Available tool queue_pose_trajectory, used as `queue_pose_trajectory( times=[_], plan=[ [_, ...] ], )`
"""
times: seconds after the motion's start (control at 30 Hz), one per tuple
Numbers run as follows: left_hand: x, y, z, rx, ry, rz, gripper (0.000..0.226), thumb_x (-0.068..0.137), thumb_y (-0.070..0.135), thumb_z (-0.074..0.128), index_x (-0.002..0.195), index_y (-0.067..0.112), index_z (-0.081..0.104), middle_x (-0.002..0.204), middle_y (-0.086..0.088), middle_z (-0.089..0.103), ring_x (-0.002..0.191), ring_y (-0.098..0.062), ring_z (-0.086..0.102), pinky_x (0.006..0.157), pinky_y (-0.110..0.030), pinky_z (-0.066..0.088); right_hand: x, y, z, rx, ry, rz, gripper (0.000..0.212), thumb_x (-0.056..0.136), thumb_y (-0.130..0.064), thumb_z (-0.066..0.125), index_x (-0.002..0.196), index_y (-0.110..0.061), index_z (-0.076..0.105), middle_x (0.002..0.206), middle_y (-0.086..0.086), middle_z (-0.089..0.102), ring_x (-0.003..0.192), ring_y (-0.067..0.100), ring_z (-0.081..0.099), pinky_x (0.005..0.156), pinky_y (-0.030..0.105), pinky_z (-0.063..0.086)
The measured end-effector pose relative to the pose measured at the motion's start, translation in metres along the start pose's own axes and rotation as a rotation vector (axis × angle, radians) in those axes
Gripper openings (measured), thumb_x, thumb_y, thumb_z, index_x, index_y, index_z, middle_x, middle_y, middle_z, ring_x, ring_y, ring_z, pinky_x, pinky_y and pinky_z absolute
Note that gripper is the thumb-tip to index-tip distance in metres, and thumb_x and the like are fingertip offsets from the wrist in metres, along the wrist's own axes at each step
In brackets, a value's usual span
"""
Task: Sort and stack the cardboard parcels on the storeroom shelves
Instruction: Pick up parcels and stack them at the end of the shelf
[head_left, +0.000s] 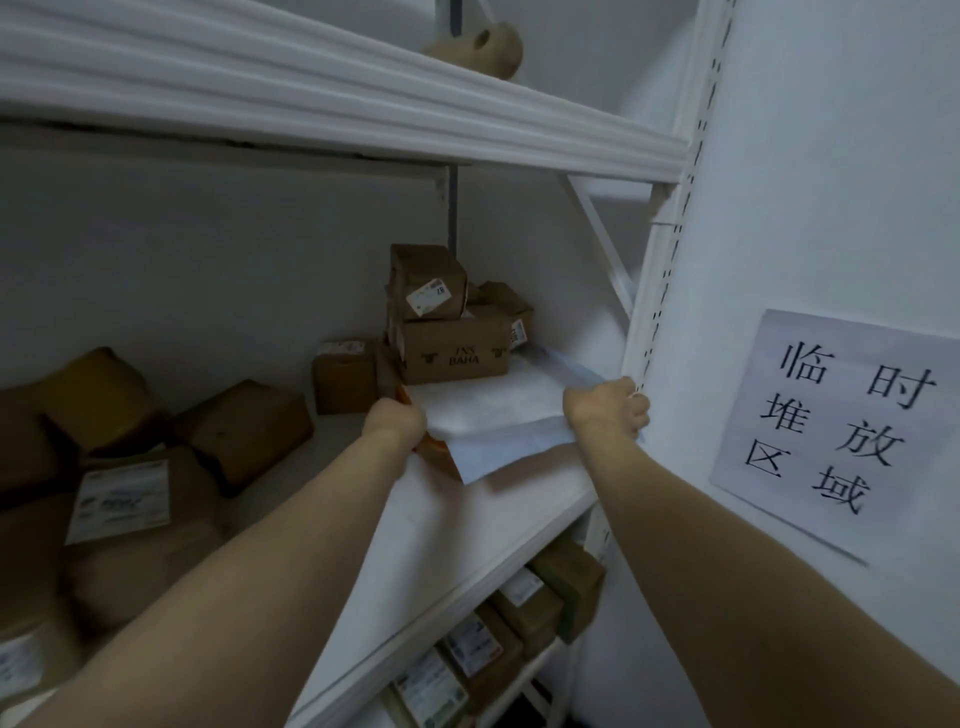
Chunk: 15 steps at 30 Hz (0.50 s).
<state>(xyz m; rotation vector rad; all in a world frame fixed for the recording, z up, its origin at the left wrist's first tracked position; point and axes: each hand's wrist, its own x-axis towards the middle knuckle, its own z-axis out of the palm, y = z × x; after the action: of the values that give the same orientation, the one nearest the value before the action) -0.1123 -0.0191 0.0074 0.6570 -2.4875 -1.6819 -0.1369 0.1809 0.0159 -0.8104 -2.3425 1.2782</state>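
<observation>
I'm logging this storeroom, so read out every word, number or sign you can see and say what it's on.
"临时堆放区域": paper sign on the right wall.
"BAHA": front of the lower stacked box; the short line above it is unclear.
"28", tilted, uncertain: label on the top box.
Labels on the left parcel and lower-shelf parcels: too blurred.
White bag gripped by left hand and right hand: no print visible.

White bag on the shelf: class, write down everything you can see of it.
The white bag is flat, soft and matte, like padded plastic or fabric, with a bluish tint along its right and near edges. It lies on the shelf, its near corner over an orange thing. The left hand grips its left edge, the right hand its right edge. Its far edge meets the brown box.
</observation>
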Motion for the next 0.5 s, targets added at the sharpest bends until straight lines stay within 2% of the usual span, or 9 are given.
queue_pose_trajectory(
  times=[0.13,0.2,0.27,0.3,0.37,0.43,0.5],
  plan=[
    [-0.002,-0.006,0.011,-0.163,-0.044,-0.094,0.039,0.097,0.023,0.044,0.129,0.001,0.049,0.099,-0.016,0.054,0.085,-0.029,0.051,0.07,-0.034,0.042,0.013,0.013,0.006,0.313,-0.13,0.365,0.099,0.068,-0.039,0.081,0.141,-0.004,0.025,0.143,0.018,0.033,0.127,0.037,0.04,0.103,0.047,0.041],
    [-0.001,-0.005,0.017,-0.213,-0.035,-0.107,0.039,0.099,0.028,0.043,0.127,0.002,0.049,0.091,-0.013,0.052,0.076,-0.026,0.049,0.065,-0.034,0.042,0.025,0.022,0.019,0.463,-0.29,0.41,0.11,0.064,-0.047,0.083,0.146,-0.003,0.024,0.144,0.017,0.037,0.125,0.037,0.045,0.099,0.045,0.043],
    [0.002,-0.001,0.022,-0.243,-0.026,-0.125,0.037,0.101,0.031,0.042,0.125,0.003,0.048,0.079,-0.01,0.047,0.063,-0.021,0.043,0.058,-0.032,0.04,0.029,0.028,0.026,0.594,-0.415,0.431,0.099,0.066,-0.043,0.084,0.144,-0.005,0.035,0.137,0.015,0.045,0.116,0.035,0.052,0.096,0.044,0.047],
    [0.005,0.0,0.025,-0.261,-0.025,-0.137,0.036,0.101,0.031,0.042,0.124,0.003,0.048,0.077,-0.01,0.045,0.063,-0.021,0.043,0.061,-0.034,0.041,0.03,0.029,0.028,0.688,-0.464,0.46,0.083,0.07,-0.034,0.084,0.136,-0.004,0.043,0.128,0.015,0.051,0.107,0.033,0.056,0.094,0.044,0.05],
    [0.011,0.003,0.032,-0.288,-0.018,-0.15,0.036,0.101,0.031,0.043,0.126,0.005,0.046,0.087,-0.011,0.048,0.074,-0.025,0.049,0.073,-0.038,0.045,0.035,0.032,0.035,0.866,-0.568,0.517,0.057,0.076,-0.015,0.081,0.12,-0.006,0.047,0.109,0.014,0.057,0.092,0.031,0.06,0.09,0.047,0.053],
    [0.016,0.005,0.036,-0.296,0.0,-0.158,0.04,0.1,0.031,0.045,0.13,0.004,0.044,0.103,-0.013,0.049,0.091,-0.03,0.051,0.082,-0.041,0.048,0.041,0.034,0.044,0.928,-0.659,0.549,0.062,0.074,-0.013,0.082,0.123,-0.006,0.046,0.107,0.015,0.059,0.09,0.031,0.062,0.089,0.05,0.053],
    [0.022,0.005,0.039,-0.304,0.016,-0.168,0.043,0.099,0.032,0.048,0.132,0.004,0.044,0.113,-0.015,0.052,0.1,-0.033,0.054,0.086,-0.043,0.05,0.043,0.036,0.053,0.93,-0.678,0.574,0.077,0.069,-0.015,0.085,0.134,-0.008,0.044,0.117,0.015,0.059,0.099,0.033,0.062,0.09,0.053,0.052]
  ],
)
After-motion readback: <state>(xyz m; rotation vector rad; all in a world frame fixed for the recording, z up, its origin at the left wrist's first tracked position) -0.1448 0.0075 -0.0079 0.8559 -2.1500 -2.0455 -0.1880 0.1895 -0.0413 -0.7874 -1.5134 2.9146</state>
